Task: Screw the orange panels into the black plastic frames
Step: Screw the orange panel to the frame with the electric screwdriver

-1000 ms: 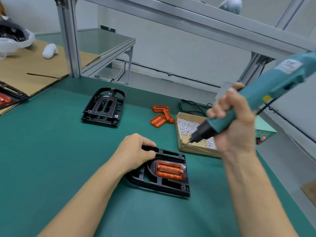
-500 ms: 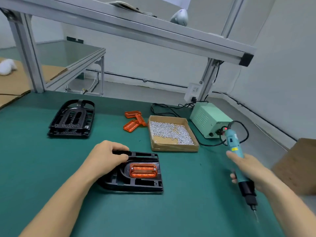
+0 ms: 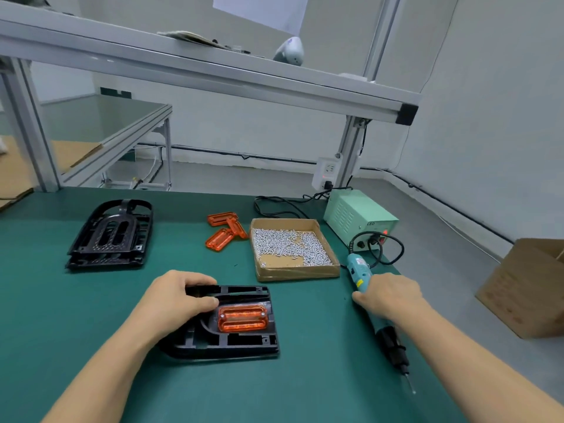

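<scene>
While the green worktop (image 3: 61,315) fills most of the view, a black plastic frame (image 3: 222,325) lies flat near its front edge, its long axis running left to right with the rounded end to the left and the square end to the right. A second pile of black frames (image 3: 110,235) sits well apart at the back left, long axis running away from the viewer, rounded end farthest. To the right of centre, an open cardboard box (image 3: 293,271) holds a spread of small silver screws (image 3: 290,247). Behind it stands a pale green power unit (image 3: 360,219) with the letters "LED" readable on its front edge and a red light showing. The left hand (image 3: 177,300) grips the near frame's upper left rail, fingers curled over it and the thumb beside the orange panel (image 3: 243,317) seated in the frame, its long axis also left to right. The right hand (image 3: 387,296) wraps around a teal electric screwdriver (image 3: 374,306) lying on the worktop, bit pointing toward the viewer and cable end toward the power unit; its small yellow label is too small to read. Three loose orange panels (image 3: 224,230) lie in a cluster just left of the box.
</scene>
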